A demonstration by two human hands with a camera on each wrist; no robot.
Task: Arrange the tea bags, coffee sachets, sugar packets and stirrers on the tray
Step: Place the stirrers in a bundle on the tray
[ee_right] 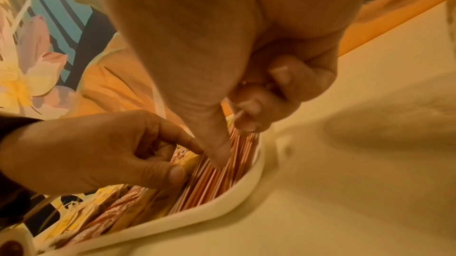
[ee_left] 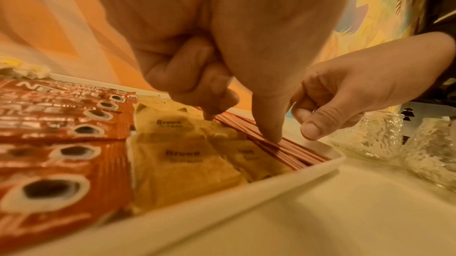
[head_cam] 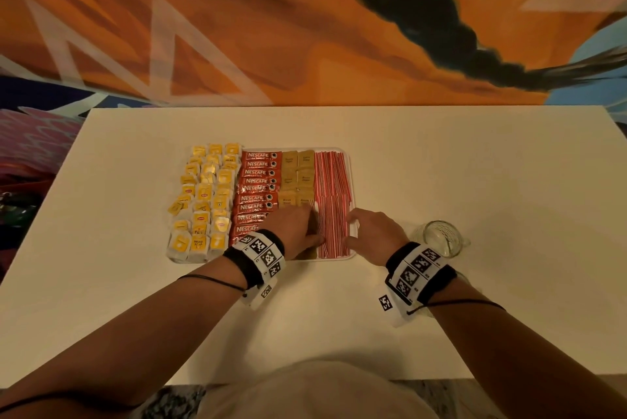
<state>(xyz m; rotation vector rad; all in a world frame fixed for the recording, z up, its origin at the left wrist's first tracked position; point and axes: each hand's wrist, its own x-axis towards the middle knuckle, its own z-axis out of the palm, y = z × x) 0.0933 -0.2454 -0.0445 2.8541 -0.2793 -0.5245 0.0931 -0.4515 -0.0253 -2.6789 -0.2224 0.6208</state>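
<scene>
A white tray (head_cam: 336,258) holds yellow tea bags (head_cam: 203,201) on its left, then red coffee sachets (head_cam: 258,181), brown sugar packets (head_cam: 298,171) and red-and-white stirrers (head_cam: 332,178) on its right. My left hand (head_cam: 315,228) sits at the left edge of the near stirrer bundle (head_cam: 334,225). Its thumb presses down on the stirrers (ee_left: 291,149) and its fingers are curled. My right hand (head_cam: 351,228) flanks the bundle's right side by the tray rim (ee_right: 246,188). Its thumb lies on the stirrers (ee_right: 222,178), with curled fingers at their outer edge.
A clear textured glass (head_cam: 437,237) stands on the white table just right of the tray, close behind my right wrist. The left wrist view shows two such glasses (ee_left: 370,135), side by side. A painted orange wall rises behind the table.
</scene>
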